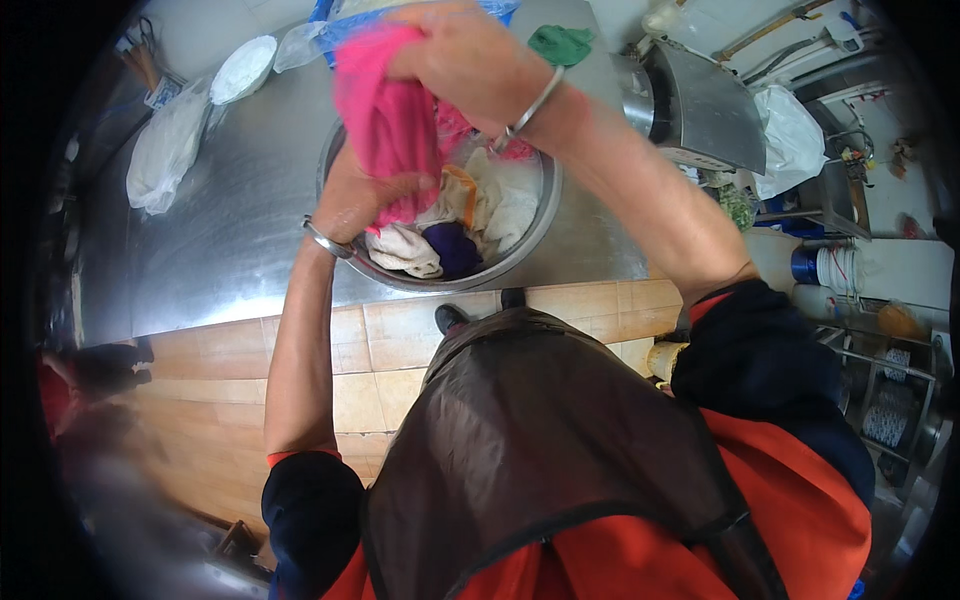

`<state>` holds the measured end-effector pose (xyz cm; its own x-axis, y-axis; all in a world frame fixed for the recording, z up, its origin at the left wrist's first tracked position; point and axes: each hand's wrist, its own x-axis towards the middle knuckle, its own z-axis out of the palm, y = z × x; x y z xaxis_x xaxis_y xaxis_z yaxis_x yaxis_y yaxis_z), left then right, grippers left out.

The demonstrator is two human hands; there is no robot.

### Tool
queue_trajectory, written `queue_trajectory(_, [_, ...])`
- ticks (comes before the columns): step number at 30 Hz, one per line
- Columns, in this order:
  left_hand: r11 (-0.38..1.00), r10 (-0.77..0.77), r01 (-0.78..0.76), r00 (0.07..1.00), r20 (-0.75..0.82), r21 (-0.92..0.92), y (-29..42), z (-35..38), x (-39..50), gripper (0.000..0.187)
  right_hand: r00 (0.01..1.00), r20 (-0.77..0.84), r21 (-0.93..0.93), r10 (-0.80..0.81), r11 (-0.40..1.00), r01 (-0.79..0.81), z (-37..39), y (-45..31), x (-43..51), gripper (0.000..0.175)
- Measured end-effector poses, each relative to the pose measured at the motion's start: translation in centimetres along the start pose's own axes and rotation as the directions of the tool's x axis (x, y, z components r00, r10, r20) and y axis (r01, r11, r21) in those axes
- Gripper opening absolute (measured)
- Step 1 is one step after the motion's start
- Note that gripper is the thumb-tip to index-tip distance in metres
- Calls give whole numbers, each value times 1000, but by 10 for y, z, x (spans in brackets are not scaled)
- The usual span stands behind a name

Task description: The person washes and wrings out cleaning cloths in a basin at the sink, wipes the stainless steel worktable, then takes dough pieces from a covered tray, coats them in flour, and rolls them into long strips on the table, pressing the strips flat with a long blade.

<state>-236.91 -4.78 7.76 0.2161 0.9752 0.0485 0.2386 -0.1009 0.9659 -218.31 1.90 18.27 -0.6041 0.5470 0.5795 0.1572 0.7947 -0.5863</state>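
Observation:
A bright pink cloth (390,127) hangs between my two hands above a round metal basin (551,217). At its upper end, my right hand (461,64) grips it, blurred by motion. Lower down, my left hand (356,184) closes round the other end, by the basin's left rim. Inside the basin lie several wet cloths: a white one (514,217), a beige one with an orange edge (469,196), a dark purple one (452,251) and an off-white one (405,251). More pink fabric shows behind my right wrist. Each of my wrists wears a metal bangle.
The basin stands on a stainless-steel table (232,202). A green cloth (561,45) lies at the back right, and a white bowl (244,69) and a plastic bag (169,146) are at the left. Metal equipment (709,109) stands at the right. Another person (97,375) is at far left.

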Motion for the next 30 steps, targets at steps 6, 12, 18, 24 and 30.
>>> queue_trajectory(6, [948, -9, -9, 998, -56, -318, 28, 5, 29, 54, 942, 110, 869, 316, 429, -246, -34, -7, 65, 18])
queue_trajectory(12, [999, 27, -34, 982, -186, -34, 7, -21, 29, 47, 904, -151, 934, 401, 358, -3, -45, 23, 37, 20])
queue_trajectory(18, [868, 87, 22, 977, -196, 497, -79, -13, 32, 56, 435, -41, 713, 899, 331, -617, -3, 102, -87, 36])
queue_trajectory(24, [451, -268, 271, 950, -161, 850, -114, 39, 17, 71, 830, -3, -387, 558, 764, -516, 52, 154, -173, 61])
queue_trajectory(30, [228, -511, 295, 848, -143, 928, -122, 70, 36, 68, 592, 302, -645, 747, 617, -451, 88, 149, -170, 67])
